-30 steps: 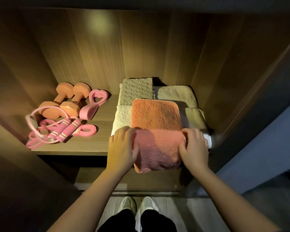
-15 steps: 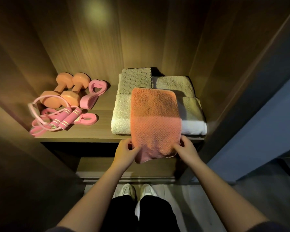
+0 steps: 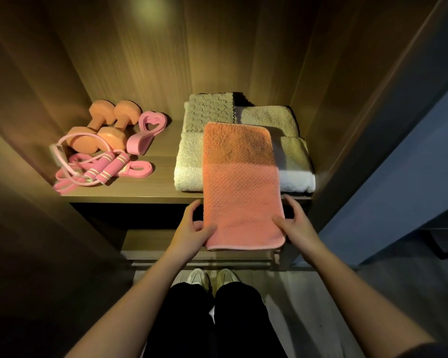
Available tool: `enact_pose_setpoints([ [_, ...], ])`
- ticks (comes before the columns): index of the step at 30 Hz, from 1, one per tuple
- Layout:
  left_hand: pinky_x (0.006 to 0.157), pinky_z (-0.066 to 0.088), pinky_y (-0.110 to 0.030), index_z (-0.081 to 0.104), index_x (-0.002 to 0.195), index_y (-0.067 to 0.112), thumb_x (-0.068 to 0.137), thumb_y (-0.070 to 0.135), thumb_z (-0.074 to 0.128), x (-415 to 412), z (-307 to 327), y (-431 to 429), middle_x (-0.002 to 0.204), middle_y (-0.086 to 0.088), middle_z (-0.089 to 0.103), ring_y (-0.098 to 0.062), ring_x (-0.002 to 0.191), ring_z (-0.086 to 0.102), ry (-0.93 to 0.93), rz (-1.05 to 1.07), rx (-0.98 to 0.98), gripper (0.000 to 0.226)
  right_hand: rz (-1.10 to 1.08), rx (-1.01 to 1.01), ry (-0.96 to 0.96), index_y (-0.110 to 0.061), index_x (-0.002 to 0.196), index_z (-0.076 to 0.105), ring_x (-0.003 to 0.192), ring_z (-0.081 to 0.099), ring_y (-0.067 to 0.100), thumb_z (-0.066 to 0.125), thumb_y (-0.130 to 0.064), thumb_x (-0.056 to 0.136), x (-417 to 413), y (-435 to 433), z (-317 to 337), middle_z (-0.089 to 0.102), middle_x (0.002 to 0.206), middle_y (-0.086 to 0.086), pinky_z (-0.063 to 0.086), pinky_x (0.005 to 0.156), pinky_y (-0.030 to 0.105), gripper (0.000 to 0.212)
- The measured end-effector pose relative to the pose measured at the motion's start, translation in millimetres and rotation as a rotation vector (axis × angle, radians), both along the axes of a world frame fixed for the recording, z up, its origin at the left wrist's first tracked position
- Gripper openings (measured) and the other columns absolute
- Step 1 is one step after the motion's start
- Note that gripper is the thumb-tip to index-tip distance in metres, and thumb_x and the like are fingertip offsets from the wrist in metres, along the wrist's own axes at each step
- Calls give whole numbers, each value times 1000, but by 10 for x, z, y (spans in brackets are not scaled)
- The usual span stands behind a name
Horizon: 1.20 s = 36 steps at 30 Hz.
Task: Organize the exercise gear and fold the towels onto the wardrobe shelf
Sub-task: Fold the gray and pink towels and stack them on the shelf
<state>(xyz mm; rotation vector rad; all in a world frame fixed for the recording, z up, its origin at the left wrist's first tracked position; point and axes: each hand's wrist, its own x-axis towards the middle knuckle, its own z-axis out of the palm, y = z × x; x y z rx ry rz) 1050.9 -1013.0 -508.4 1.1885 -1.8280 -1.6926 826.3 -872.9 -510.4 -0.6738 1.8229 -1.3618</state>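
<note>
On wardrobe shelf: two dumbbells, one pink towel.

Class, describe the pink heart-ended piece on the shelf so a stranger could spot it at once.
Find the wooden shelf and go to its left half, away from the folded towels. Right of the two orange dumbbells lies the pink grip; unlike the pink skipping rope in front, its far end forms a heart.

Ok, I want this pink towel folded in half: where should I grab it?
Probably the near hem's two corners, from the front. That half of the pink towel overhangs the shelf unsupported, while its far half lies flat on the beige towels.
</note>
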Motion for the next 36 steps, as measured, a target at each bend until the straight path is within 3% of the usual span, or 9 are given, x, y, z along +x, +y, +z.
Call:
enact_pose_setpoints([
  [4,66,45,-25,43,136,38,98,16,54,105,146,68,76,-13,60,-18,68,58,69,-32,-152,45,22,-92,29,-42,117,63,93,69,4,52,-7,96,1,109,159,69,115,-3,55,69,17,42],
  [7,68,52,-21,59,119,41,104,14,41,169,258,93,102,-3,63,-10,80,62,81,-102,-229,36,55,-116,43,-57,126,43,92,70,5,50,-6,95,-21,170,312,72,98,-12,56,67,18,60],
  [12,81,49,-12,61,109,47,95,2,54,202,360,115,115,21,61,3,96,61,43,-183,-436,48,168,-112,65,-31,110,73,106,65,23,48,-2,96,-86,205,458,68,118,1,58,84,34,41],
  [18,76,42,-10,72,102,23,82,4,74,132,369,95,98,16,59,0,90,56,31,-85,-719,28,267,-90,546,-31,115,64,108,60,2,75,1,79,-104,240,362,62,114,-16,48,91,12,50],
  [24,94,46,-33,70,92,12,84,11,74,28,428,-23,114,4,65,-13,111,58,120,-69,-775,9,205,-152,864,-15,120,66,106,52,13,80,-8,75,-150,152,185,55,111,-5,42,85,23,47],
  [29,104,41,-28,68,94,23,85,13,73,29,393,-45,116,13,67,0,120,54,136,-104,-687,14,123,-115,978,-15,122,63,110,47,15,82,-11,72,-37,125,-13,50,119,-1,49,84,35,54],
  [32,101,43,-30,66,89,23,85,14,73,41,409,-41,117,11,66,-5,118,56,130,-108,-713,12,28,-121,811,-22,137,49,114,47,1,79,-17,77,21,122,-47,42,128,-7,47,89,22,67],
  [34,98,44,-30,67,90,21,86,15,73,61,395,-42,120,8,62,-9,116,55,90,-107,-749,10,-14,-97,468,-24,148,33,103,50,-18,74,-16,85,73,94,-18,45,125,-14,44,78,3,75],
  [36,99,42,-25,67,98,24,86,17,72,95,341,-39,128,6,53,-5,120,49,56,-103,-729,15,-38,-74,51,-18,148,34,95,61,-12,61,-12,95,107,59,-1,58,120,-6,50,69,7,60],
])
